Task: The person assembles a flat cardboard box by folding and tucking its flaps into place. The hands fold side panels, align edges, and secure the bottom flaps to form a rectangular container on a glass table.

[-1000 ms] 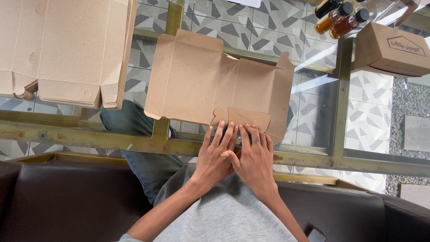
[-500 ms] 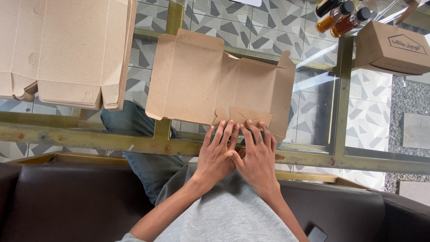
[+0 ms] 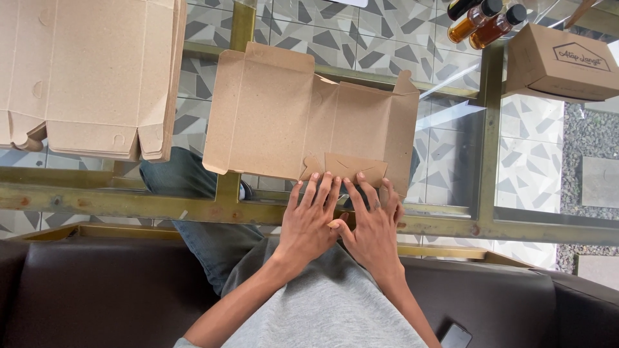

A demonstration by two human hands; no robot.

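On the far left we see a stack of flat boxes [image 3: 90, 77] on the glass table [image 3: 116, 200], well away from our hands, and at the far right stand some bottles [image 3: 483, 22] beside a closed box [image 3: 561, 61]. In the middle lies our open box [image 3: 309, 122], long side going left to right, its small flaps pointing toward us. Our left hand [image 3: 313, 222] and right hand [image 3: 371, 229] rest side by side with fingers spread flat on its near edge, gripping nothing.

A home packing spot — glass table [image 3: 451, 122], dark sofa [image 3: 97, 296], patterned floor tiles [image 3: 361, 38], flat cartons [image 3: 90, 71], sauce bottles [image 3: 483, 22].
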